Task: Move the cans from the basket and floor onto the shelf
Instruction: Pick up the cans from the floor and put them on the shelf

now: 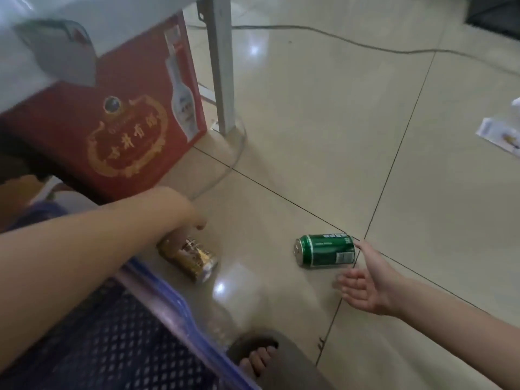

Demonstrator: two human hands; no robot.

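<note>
A gold can (194, 258) lies on its side on the tiled floor, just beyond the rim of a blue plastic basket (171, 302). My left hand (183, 220) reaches down over the gold can's near end, fingers curled onto it. A green can (326, 250) lies on its side to the right. My right hand (365, 280) is open, palm toward the green can, its thumb tip touching the can's right end. The shelf's white edge (118, 21) shows at the top left.
A red gift box (121, 130) stands under the shelf beside a grey metal leg (222, 66). A cable (365, 47) runs across the floor behind. Papers (498, 136) lie at the right edge. My foot in a sandal (261, 358) is at the bottom.
</note>
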